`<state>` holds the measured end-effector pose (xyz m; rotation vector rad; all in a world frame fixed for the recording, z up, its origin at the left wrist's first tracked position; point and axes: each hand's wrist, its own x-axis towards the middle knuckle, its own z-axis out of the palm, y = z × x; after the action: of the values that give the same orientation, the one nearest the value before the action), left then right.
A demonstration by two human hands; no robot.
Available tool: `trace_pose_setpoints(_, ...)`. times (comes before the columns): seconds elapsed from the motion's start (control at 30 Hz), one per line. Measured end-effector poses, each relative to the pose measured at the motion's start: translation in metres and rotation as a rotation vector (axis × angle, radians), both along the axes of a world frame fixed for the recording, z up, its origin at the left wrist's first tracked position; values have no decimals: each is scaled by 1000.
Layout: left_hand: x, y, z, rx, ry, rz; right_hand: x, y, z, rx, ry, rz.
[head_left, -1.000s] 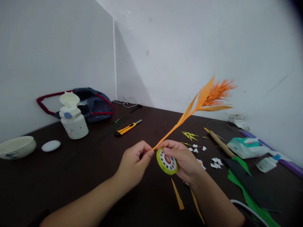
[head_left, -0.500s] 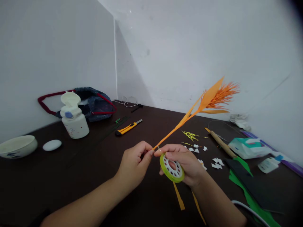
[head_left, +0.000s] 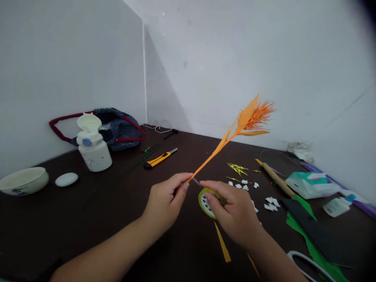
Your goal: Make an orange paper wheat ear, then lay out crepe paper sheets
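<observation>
My left hand [head_left: 165, 202] pinches the lower end of an orange paper flower stem [head_left: 212, 156]. The stem slants up to the right and ends in long orange leaves and a fringed orange flower head [head_left: 255, 116]. My right hand [head_left: 235, 213] is closed on a green-rimmed roll of clear tape [head_left: 206, 203] just right of the stem's end. A short strip of tape [head_left: 196, 181] runs from the roll to the stem.
On the dark table lie orange paper strips [head_left: 222, 243], white scraps [head_left: 270, 203], yellow cuttings [head_left: 238, 169], a yellow utility knife [head_left: 159, 158], a white glue bottle [head_left: 93, 147], a bowl [head_left: 22, 181], a dark bag [head_left: 116, 127], green and black paper [head_left: 305, 225] and a wooden-handled tool [head_left: 276, 178]. White walls stand behind.
My right hand has turned the tape roll over and pulled it a little down and right of the stem. The flower head has swung left and slightly lower.
</observation>
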<state>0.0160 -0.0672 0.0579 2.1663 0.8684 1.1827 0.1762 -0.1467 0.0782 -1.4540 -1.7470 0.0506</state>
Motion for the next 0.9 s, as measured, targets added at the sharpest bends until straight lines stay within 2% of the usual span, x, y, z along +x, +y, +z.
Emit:
trace_pose_setpoints(0.13, 1, 0, -1, 26, -15, 0, -9, -8, 0, 212, -383, -85)
trace_pose_setpoints(0.23, 1, 1, -2, 29, -21, -9, -13, -11, 0, 290, -544, -151)
trace_pose_setpoints(0.47, 1, 1, -3, 27, -17, -13, -18, -15, 2, 305, -668, -179)
trace_pose_setpoints(0.73, 3, 6, -13, 220, 18, -57, -39, -18, 19, 297, -717, -200)
trace_pose_setpoints(0.83, 2, 6, -12, 166, 17, -39, -40, -16, 19, 276, -709, -210)
trace_pose_setpoints(0.9, 2, 5, -9, 60, -5, -39, -36, -16, 14, 269, -688, -203)
